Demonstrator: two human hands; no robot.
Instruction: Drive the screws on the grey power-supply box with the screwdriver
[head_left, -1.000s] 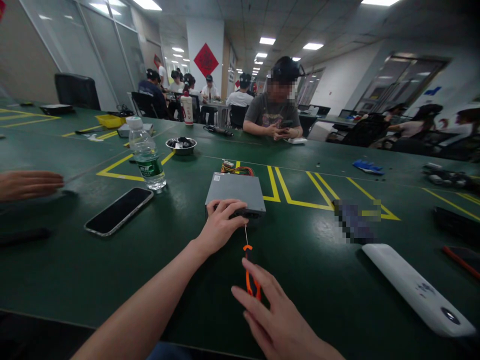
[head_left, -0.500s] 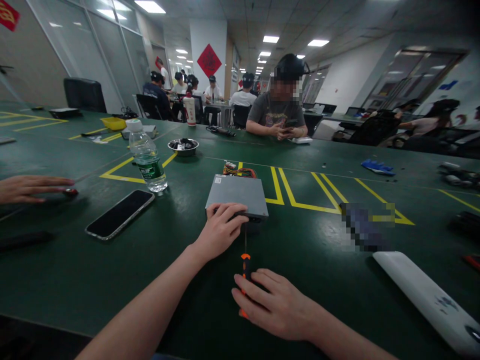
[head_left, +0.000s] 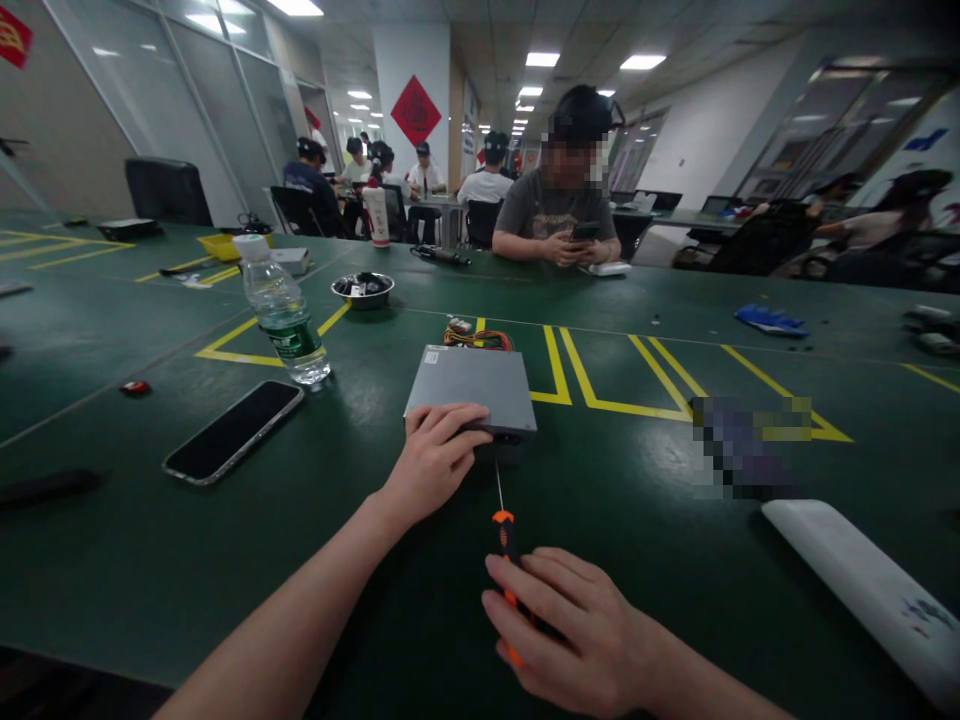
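A grey computer power supply (head_left: 471,385) lies on the green table, its bundle of coloured cables (head_left: 480,336) spreading behind it. My left hand (head_left: 439,455) grips its near edge, fingers across the top and front. In my right hand (head_left: 566,620) is a screwdriver (head_left: 506,535) with an orange and black handle, held between the fingers. Its thin shaft points forward to the near face of the power supply; whether the tip touches is too small to tell.
Left of the power supply are a phone (head_left: 234,432), a water bottle (head_left: 285,325), a small red object (head_left: 136,387) and a metal bowl (head_left: 363,290). A white elongated case (head_left: 855,590) lies at right, blue gloves (head_left: 771,320) farther back. A person (head_left: 559,215) sits opposite.
The screwdriver and my right hand have shifted slightly right and down, tilting the shaft. Another person's hand at the left has gone from view, leaving the small red object on the table.
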